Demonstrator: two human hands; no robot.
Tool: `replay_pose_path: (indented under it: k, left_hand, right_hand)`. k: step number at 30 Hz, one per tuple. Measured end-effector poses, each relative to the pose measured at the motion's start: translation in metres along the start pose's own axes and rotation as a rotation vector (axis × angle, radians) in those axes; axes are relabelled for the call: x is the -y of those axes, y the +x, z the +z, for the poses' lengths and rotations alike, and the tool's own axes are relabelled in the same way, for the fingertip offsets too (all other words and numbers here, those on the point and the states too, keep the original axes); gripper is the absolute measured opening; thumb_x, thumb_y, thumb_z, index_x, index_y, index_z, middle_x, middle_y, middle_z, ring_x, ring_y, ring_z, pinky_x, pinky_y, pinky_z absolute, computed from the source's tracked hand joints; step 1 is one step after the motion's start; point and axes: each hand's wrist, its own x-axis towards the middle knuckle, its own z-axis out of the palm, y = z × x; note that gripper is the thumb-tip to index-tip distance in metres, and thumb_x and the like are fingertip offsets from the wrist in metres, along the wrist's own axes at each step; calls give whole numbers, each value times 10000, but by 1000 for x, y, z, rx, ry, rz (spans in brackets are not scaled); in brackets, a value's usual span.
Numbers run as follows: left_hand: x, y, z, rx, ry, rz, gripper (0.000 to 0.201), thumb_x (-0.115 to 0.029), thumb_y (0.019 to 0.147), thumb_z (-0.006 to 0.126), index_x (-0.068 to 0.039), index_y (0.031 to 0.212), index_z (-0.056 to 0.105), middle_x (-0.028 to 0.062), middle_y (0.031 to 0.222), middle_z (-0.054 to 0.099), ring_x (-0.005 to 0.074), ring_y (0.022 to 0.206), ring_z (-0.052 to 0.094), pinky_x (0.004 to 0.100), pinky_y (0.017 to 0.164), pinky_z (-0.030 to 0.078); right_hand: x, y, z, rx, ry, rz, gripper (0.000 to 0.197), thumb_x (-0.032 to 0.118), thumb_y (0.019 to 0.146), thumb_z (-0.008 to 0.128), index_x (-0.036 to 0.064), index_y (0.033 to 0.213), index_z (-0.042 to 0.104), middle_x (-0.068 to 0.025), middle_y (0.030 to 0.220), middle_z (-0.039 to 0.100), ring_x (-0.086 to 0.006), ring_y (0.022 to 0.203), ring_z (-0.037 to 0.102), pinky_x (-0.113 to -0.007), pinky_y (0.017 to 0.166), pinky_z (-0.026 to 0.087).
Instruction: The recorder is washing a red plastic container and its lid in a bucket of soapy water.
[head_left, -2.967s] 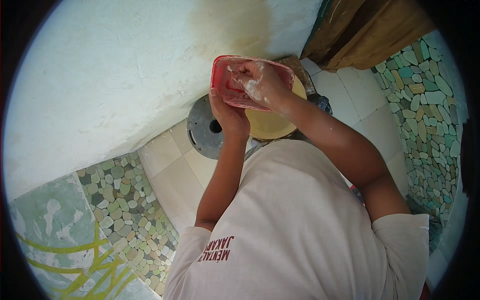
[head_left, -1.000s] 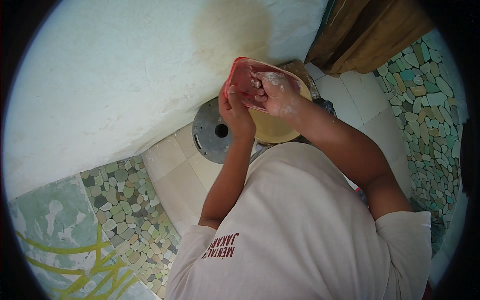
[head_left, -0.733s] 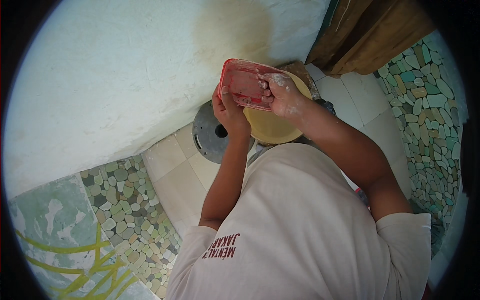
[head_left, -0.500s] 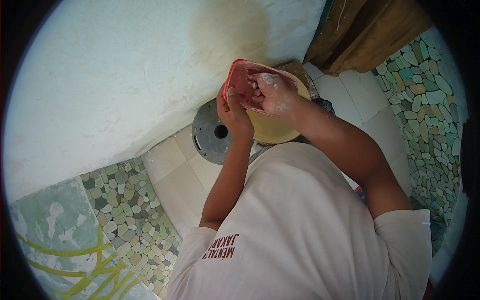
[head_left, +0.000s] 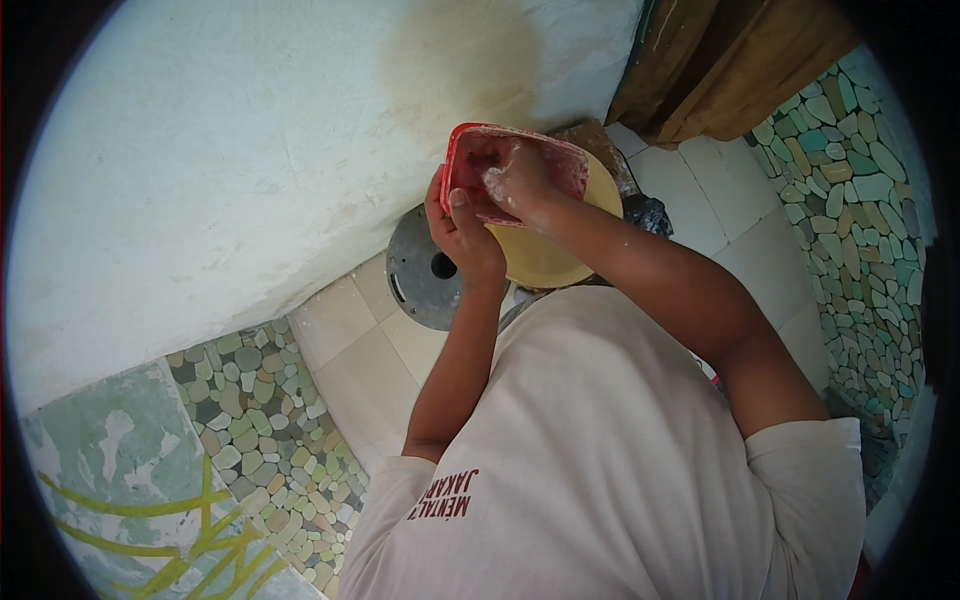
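My left hand grips a red rectangular plastic tub at its left near side, the thumb over the rim and fingers around the outside. The tub is tilted, with whitish residue smeared on its inner walls. My right hand, spotted with white paste, reaches down inside it. Its fingers are curled against the inner left part and partly hidden; whether they hold anything I cannot make out. Beneath the tub is a round yellow basin.
A grey round disc with a centre hole lies left of the basin, near the white wall. To the right are a black plastic bag and a brown curtain. Pale tiles and pebble-patterned flooring surround me.
My right hand has moved left and deeper into the tub, its fingers now less visible. The tub and my left hand have shifted slightly left.
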Motion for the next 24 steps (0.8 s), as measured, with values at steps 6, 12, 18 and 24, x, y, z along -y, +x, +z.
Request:
replay_pose_path:
  k: [6,12,18,24]
  left_hand:
    - [4,2,1,33,28,16,427,-307,984,471,30,1244,496,121,1178,572,193,1052,551,320,934,434]
    - [3,8,1,13,-78,-13,427,-314,994,443,28,1245,491,125,1184,569,205,1063,553,329,935,439]
    - [5,0,6,31,-27,-19,449,-339,996,434,26,1254,476,132,1193,560,211,1077,550,332,938,439]
    - [5,3,1,-2,70,10,504,-447,999,356,-6,1208,482,114,1149,567,205,1037,560,340,887,465]
  right_hand:
    - [7,-2,-3,91,-102,57,257,-2,778,563,5,1018,655,-138,973,684,-237,925,644,-334,836,501]
    - [0,2,0,167,-232,-24,224,77,781,619,-4,984,666,-194,936,686,-294,917,666,-369,804,522]
    - [14,7,11,-79,136,300,220,98,809,615,-11,996,660,-188,983,678,-285,947,659,-374,829,514]
    - [7,9,10,52,92,327,236,100,812,605,-25,1007,655,-181,1003,671,-252,964,651,-364,832,511]
